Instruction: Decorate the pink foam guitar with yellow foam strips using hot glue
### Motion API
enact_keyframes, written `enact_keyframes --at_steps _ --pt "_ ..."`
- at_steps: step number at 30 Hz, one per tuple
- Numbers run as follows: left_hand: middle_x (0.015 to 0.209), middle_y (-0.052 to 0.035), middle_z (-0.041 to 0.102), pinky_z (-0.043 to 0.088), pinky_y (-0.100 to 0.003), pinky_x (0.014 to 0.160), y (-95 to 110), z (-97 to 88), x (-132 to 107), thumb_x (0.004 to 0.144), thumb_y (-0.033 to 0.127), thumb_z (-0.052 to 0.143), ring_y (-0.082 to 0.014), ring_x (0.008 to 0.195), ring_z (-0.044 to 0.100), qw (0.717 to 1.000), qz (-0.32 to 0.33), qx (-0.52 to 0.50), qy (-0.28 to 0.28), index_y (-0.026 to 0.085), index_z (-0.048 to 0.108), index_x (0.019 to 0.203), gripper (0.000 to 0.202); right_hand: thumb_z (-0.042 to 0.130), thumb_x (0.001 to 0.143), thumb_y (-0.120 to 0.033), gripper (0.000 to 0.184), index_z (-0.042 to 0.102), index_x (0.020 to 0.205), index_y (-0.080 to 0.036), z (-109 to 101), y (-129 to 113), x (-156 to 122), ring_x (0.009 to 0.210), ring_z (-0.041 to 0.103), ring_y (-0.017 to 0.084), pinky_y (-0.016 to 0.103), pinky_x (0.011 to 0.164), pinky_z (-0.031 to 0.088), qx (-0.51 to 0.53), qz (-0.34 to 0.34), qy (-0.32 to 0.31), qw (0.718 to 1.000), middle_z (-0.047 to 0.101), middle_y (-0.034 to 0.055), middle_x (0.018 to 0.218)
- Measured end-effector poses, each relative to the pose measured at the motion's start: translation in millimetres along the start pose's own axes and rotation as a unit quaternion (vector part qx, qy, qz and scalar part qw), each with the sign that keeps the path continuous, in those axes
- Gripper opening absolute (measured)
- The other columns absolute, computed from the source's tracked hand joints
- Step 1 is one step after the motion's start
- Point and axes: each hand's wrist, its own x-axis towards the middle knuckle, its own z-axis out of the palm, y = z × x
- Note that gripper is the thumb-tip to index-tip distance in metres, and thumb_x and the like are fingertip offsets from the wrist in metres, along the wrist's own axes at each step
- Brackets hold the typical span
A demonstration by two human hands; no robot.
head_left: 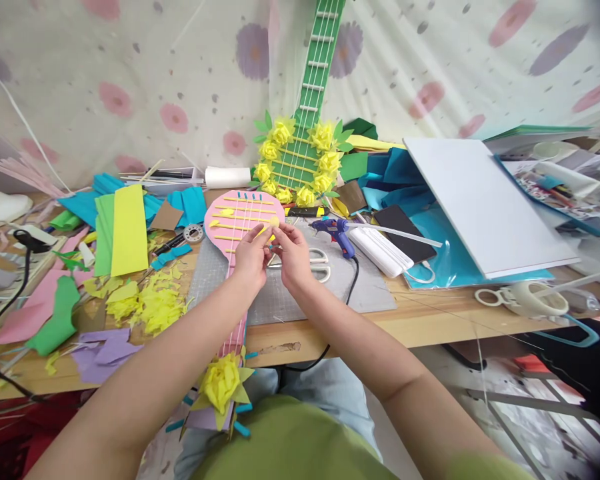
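My left hand (253, 253) and my right hand (293, 252) meet over a pink paper guitar (237, 213) lying on a grey cutting mat (280, 293). Both pinch a small yellow paper piece (273, 223) between their fingertips, just above the guitar's body. The guitar's neck runs toward me and ends in a yellow paper flower (221, 381) at the table edge. A green paper guitar (305, 143) ringed with yellow flowers leans against the backdrop behind it.
A blue glue gun (334, 231) and scissors (320, 263) lie right of my hands. Yellow paper scraps (153, 303), green and yellow sheets (120, 230) and pink paper fill the left. A white board (480, 200), a black phone (403, 230) and a tape roll (530, 298) sit to the right.
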Motion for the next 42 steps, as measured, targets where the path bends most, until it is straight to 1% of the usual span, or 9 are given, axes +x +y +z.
enact_keyframes --at_steps 5,11,17,20,22,27,31,35,42 --pt "0.061 0.0069 0.054 0.034 -0.016 0.044 0.4 -6.9 3.6 0.063 0.018 0.073 -0.001 0.041 0.042 0.998 0.0 0.057 -0.007 0.018 0.055 0.094 0.037 0.065 0.063 -0.033 0.022 0.055 0.078 -0.021 -8.4 -6.3 7.5 0.063 0.052 0.008 0.022 0.059 0.044 -0.01 0.015 0.004 1.0 0.056 -0.0026 0.074" --pt "0.072 0.0027 0.06 0.036 -0.018 0.045 8.1 -9.0 13.4 0.059 0.02 0.071 -0.0076 0.055 0.057 0.985 0.07 0.154 -0.021 0.019 0.048 0.094 0.042 0.069 0.059 -0.03 0.021 0.056 0.071 -0.019 -21.9 -26.8 19.6 0.056 0.054 0.007 0.022 0.056 0.044 -0.121 0.073 -0.088 0.986 0.06 -0.0033 0.066" --pt "0.072 0.0017 0.06 0.036 -0.02 0.046 6.4 -3.9 13.4 0.059 0.022 0.066 -0.0106 0.057 0.058 0.975 0.071 0.206 -0.028 0.02 0.046 0.091 0.038 0.068 0.061 -0.03 0.02 0.055 0.07 -0.019 -31.1 -26.2 27.3 0.053 0.052 0.007 0.024 0.057 0.045 -0.167 0.027 -0.105 0.98 0.06 -0.0035 0.064" --pt "0.072 0.0005 0.06 0.04 -0.023 0.051 12.3 -11.2 23.4 0.063 0.021 0.06 -0.0131 0.061 0.059 0.952 0.134 0.272 -0.038 0.019 0.047 0.088 0.028 0.069 0.06 -0.031 0.026 0.05 0.075 -0.021 -40.6 -23.8 30.1 0.053 0.053 0.008 0.024 0.056 0.045 -0.161 0.013 -0.083 0.983 0.059 -0.0055 0.06" --pt "0.079 -0.0017 0.061 0.045 -0.026 0.061 20.9 -21.5 36.6 0.067 0.022 0.058 -0.0148 0.071 0.06 0.897 0.248 0.359 -0.066 0.019 0.05 0.085 0.019 0.069 0.059 -0.032 0.028 0.047 0.074 -0.022 -49.7 -23.4 31.3 0.052 0.053 0.008 0.024 0.055 0.045 -0.166 0.001 -0.073 0.983 0.057 -0.0073 0.057" --pt "0.105 -0.006 0.06 0.041 -0.036 0.093 38.0 -43.0 67.5 0.067 0.025 0.065 -0.0239 0.109 0.05 0.657 0.382 0.617 -0.205 0.021 0.061 0.091 0.024 0.069 0.056 -0.034 0.024 0.053 0.068 -0.02 -71.9 -22.0 30.7 0.054 0.054 0.008 0.026 0.06 0.048 -0.179 0.005 -0.111 0.978 0.056 -0.0057 0.061" --pt "0.115 -0.0084 0.055 0.039 -0.039 0.095 30.6 -38.9 75.2 0.063 0.033 0.072 -0.0271 0.114 0.046 0.575 0.385 0.684 -0.23 0.021 0.061 0.108 0.048 0.072 0.054 -0.03 0.024 0.059 0.071 -0.018 -81.6 -18.2 27.4 0.063 0.059 0.01 0.03 0.068 0.049 -0.176 0.035 -0.162 0.97 0.06 -0.0025 0.068" --pt "0.112 -0.0085 0.058 0.042 -0.038 0.093 21.2 -29.8 83.5 0.069 0.029 0.066 -0.0265 0.111 0.05 0.578 0.382 0.684 -0.229 0.02 0.065 0.104 0.036 0.073 0.054 -0.029 0.027 0.06 0.076 -0.019 -85.1 -13.8 26.5 0.067 0.06 0.011 0.03 0.069 0.049 -0.207 0.033 -0.191 0.959 0.062 -0.002 0.07" --pt "0.1 -0.0026 0.069 0.047 -0.031 0.085 24.0 -28.2 98.5 0.069 0.024 0.063 -0.0192 0.094 0.06 0.656 0.334 0.632 -0.243 0.02 0.068 0.093 0.025 0.072 0.058 -0.036 0.024 0.06 0.068 -0.018 -75.0 -6.5 32.8 0.059 0.052 0.009 0.022 0.051 0.044 -0.277 -0.009 -0.181 0.944 0.058 -0.0024 0.064"
